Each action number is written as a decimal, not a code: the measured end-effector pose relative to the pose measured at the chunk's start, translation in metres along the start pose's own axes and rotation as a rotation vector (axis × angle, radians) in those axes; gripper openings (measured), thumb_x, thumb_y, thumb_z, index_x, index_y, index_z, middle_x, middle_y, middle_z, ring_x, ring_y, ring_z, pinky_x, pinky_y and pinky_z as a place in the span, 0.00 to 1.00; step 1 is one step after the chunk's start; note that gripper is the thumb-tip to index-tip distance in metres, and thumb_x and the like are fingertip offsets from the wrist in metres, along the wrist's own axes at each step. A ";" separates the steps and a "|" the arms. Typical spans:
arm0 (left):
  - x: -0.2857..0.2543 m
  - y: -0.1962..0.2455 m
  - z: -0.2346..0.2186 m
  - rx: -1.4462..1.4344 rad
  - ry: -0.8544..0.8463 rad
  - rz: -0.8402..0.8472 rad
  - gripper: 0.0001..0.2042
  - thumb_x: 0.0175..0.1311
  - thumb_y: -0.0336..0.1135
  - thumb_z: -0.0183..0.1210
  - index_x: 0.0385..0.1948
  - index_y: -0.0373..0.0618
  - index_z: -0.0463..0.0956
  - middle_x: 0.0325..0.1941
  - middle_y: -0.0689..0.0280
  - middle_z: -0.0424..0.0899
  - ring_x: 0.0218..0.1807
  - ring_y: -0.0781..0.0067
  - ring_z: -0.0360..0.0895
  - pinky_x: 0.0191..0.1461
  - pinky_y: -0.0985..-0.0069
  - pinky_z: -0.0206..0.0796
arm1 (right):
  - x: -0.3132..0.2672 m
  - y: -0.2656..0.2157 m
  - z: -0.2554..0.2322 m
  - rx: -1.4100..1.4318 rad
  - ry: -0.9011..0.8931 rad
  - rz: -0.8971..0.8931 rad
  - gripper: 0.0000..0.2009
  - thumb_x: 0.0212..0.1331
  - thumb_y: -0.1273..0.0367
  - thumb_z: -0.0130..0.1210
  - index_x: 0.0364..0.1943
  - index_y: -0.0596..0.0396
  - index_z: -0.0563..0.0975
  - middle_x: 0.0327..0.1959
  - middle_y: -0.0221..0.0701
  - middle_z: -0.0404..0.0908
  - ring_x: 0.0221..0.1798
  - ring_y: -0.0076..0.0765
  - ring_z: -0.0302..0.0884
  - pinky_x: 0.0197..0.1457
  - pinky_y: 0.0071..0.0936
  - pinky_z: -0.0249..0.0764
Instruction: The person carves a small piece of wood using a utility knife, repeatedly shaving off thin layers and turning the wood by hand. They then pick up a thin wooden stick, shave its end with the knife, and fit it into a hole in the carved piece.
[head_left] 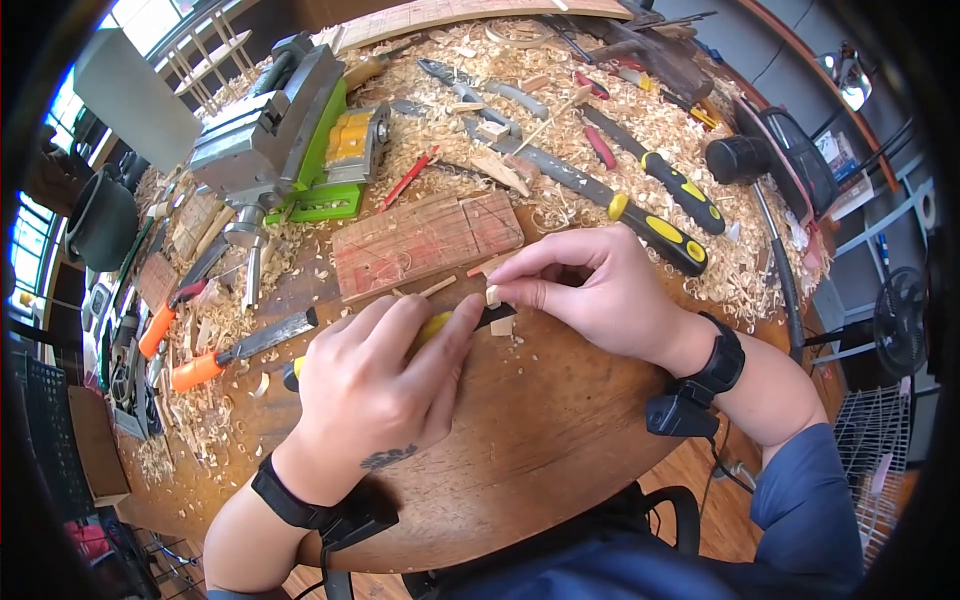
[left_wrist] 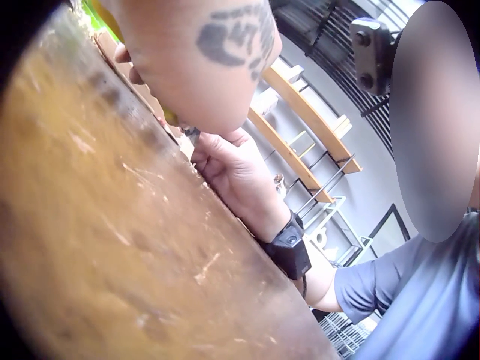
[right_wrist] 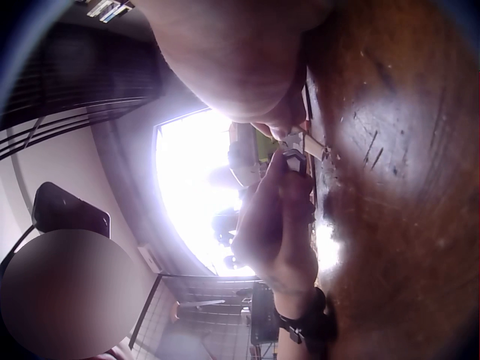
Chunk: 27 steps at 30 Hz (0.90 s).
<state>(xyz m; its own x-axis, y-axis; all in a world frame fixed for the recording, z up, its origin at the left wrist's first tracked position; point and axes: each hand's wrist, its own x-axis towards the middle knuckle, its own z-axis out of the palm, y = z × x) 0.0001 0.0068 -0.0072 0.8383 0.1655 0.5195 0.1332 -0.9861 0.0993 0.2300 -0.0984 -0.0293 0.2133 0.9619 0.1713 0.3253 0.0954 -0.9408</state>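
Note:
My left hand (head_left: 375,375) grips a yellow-and-black tool (head_left: 432,328), its rear end (head_left: 292,376) showing past the hand and its dark front part (head_left: 497,315) pointing right. Between thumb and forefinger, my right hand (head_left: 600,290) pinches a small pale wood piece (head_left: 492,295), right beside the left fingertips. Both hands are low over the near part of the workbench (head_left: 540,440). In the right wrist view the left hand (right_wrist: 277,225) faces the right fingertips. The left wrist view shows the right hand (left_wrist: 236,172) behind the left forearm. Much of the tool is hidden by fingers.
A reddish wood board (head_left: 425,245) lies just beyond the hands. Farther back are a vise (head_left: 265,140), yellow-and-black-handled rasps (head_left: 660,235) and a black mallet (head_left: 738,160) among wood shavings (head_left: 450,120). Orange-handled chisels (head_left: 195,372) lie at the left.

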 end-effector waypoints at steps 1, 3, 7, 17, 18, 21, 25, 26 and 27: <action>0.000 0.000 0.001 0.000 0.000 0.001 0.22 0.53 0.27 0.73 0.54 0.45 0.91 0.35 0.63 0.81 0.30 0.64 0.81 0.31 0.68 0.73 | 0.000 0.000 0.000 0.000 0.001 0.000 0.06 0.66 0.71 0.74 0.44 0.53 0.93 0.35 0.29 0.95 0.34 0.14 0.84 0.39 0.19 0.79; -0.002 0.001 0.005 -0.016 -0.016 0.007 0.21 0.54 0.28 0.73 0.54 0.46 0.91 0.35 0.64 0.81 0.29 0.64 0.80 0.30 0.68 0.73 | 0.000 0.002 0.000 -0.001 0.014 -0.025 0.06 0.66 0.71 0.73 0.44 0.52 0.94 0.36 0.29 0.95 0.34 0.15 0.85 0.40 0.19 0.80; -0.002 0.000 0.005 0.026 0.010 0.049 0.19 0.55 0.32 0.70 0.52 0.49 0.91 0.31 0.69 0.73 0.27 0.71 0.75 0.27 0.71 0.70 | 0.000 0.003 0.001 -0.013 0.016 -0.041 0.06 0.66 0.71 0.73 0.44 0.52 0.94 0.37 0.30 0.96 0.35 0.15 0.86 0.40 0.19 0.81; -0.004 0.000 -0.003 -0.041 -0.042 0.001 0.20 0.55 0.27 0.73 0.53 0.45 0.91 0.35 0.63 0.82 0.29 0.64 0.81 0.31 0.68 0.73 | 0.000 0.001 -0.001 -0.049 -0.010 -0.023 0.07 0.67 0.73 0.72 0.47 0.55 0.92 0.40 0.30 0.95 0.39 0.18 0.87 0.45 0.20 0.82; -0.004 -0.001 -0.003 -0.044 0.007 -0.001 0.21 0.54 0.26 0.73 0.53 0.45 0.91 0.35 0.63 0.82 0.29 0.63 0.81 0.31 0.68 0.73 | 0.001 0.002 0.000 -0.034 0.008 -0.055 0.06 0.67 0.72 0.72 0.45 0.54 0.93 0.37 0.31 0.95 0.36 0.18 0.87 0.42 0.21 0.82; -0.004 -0.005 0.000 -0.048 0.033 -0.001 0.22 0.54 0.26 0.73 0.54 0.44 0.91 0.35 0.63 0.82 0.30 0.62 0.81 0.32 0.67 0.73 | 0.001 0.003 0.000 -0.047 0.011 -0.103 0.06 0.68 0.72 0.71 0.46 0.54 0.92 0.39 0.33 0.95 0.37 0.21 0.89 0.44 0.22 0.83; -0.003 -0.006 0.000 -0.050 0.035 -0.030 0.22 0.54 0.26 0.73 0.54 0.45 0.91 0.35 0.63 0.82 0.30 0.62 0.81 0.33 0.67 0.73 | 0.002 0.004 0.000 -0.063 -0.002 -0.123 0.06 0.69 0.73 0.70 0.47 0.55 0.92 0.40 0.34 0.95 0.39 0.23 0.90 0.45 0.23 0.83; -0.003 -0.005 0.001 -0.050 0.035 -0.029 0.22 0.54 0.26 0.73 0.54 0.45 0.91 0.35 0.63 0.82 0.30 0.62 0.81 0.33 0.67 0.73 | 0.002 0.005 -0.001 -0.069 -0.006 -0.125 0.06 0.69 0.73 0.70 0.47 0.55 0.92 0.41 0.34 0.95 0.40 0.23 0.90 0.45 0.23 0.83; -0.003 -0.005 0.002 -0.063 0.029 -0.048 0.22 0.54 0.26 0.73 0.54 0.45 0.91 0.35 0.63 0.82 0.30 0.62 0.81 0.33 0.67 0.73 | 0.002 0.005 -0.001 -0.075 -0.010 -0.127 0.06 0.69 0.73 0.70 0.47 0.55 0.92 0.41 0.34 0.95 0.41 0.23 0.91 0.46 0.23 0.84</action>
<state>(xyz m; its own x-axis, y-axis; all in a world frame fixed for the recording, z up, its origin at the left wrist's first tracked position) -0.0019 0.0115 -0.0112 0.8161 0.2138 0.5369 0.1385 -0.9743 0.1776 0.2329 -0.0962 -0.0334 0.1572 0.9456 0.2847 0.4173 0.1976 -0.8870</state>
